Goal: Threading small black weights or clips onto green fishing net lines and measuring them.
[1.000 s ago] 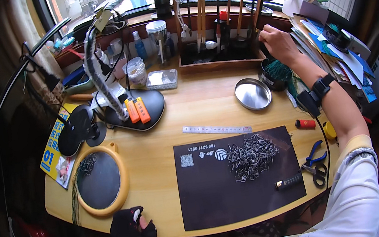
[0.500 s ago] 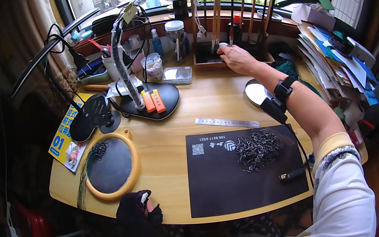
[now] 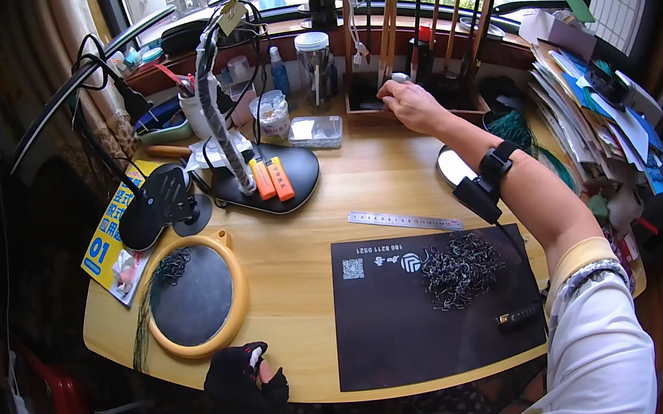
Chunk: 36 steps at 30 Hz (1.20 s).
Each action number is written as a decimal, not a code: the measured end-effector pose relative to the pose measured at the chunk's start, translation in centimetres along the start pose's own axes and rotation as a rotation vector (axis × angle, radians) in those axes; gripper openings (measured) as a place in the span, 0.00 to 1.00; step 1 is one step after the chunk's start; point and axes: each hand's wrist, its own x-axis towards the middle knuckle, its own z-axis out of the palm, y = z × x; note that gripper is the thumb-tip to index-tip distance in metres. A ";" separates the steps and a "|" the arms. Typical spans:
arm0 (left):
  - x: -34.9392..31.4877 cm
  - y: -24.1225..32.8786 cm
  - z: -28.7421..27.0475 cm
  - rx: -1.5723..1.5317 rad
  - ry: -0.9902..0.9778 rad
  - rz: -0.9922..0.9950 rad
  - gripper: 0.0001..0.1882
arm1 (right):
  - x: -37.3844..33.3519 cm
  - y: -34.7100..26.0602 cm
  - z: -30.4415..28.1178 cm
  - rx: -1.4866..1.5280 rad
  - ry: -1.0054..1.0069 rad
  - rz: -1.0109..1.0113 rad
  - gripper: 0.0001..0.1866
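My right hand (image 3: 412, 105) reaches to the back of the desk, at the front of a wooden brush stand (image 3: 442, 109) hung with brushes. Its fingers are closed around a small pale object (image 3: 399, 77), mostly covered, whose kind I cannot make out. My left hand (image 3: 243, 387), in a black glove with bare fingertips, rests at the front edge with fingers curled; what they hold, if anything, is hidden. Beside it lies a round yellow-rimmed dish (image 3: 191, 294) with dark hooks and green thread (image 3: 142, 310). A pile of small dark hooks (image 3: 463, 270) sits on a black mat (image 3: 421, 331).
Two orange lighters (image 3: 272, 179) lie on a lamp base (image 3: 304, 184). A steel ruler (image 3: 405, 220) lies behind the mat, and a black-handled tool (image 3: 519, 316) on it. A magnifier (image 3: 455, 168) is under my right forearm. Papers (image 3: 585, 110) are stacked at right; jars (image 3: 315, 66) stand behind.
The view has shifted slightly, so the desk sits a little lower and its right part farther right. Both hands keep nearly the same places and closed fingers.
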 end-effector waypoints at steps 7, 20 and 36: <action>0.0 0.3 -0.5 0.002 -0.049 -0.017 0.09 | 0.1 -1.4 0.3 -0.064 -0.006 0.010 0.15; 0.2 0.6 -0.2 -0.076 0.013 -0.019 0.10 | 0.0 -2.3 1.0 -0.113 -0.010 -0.013 0.16; 0.1 1.4 -1.0 -0.064 -0.045 -0.063 0.10 | -10.9 -10.0 -9.6 0.241 -0.030 -0.067 0.08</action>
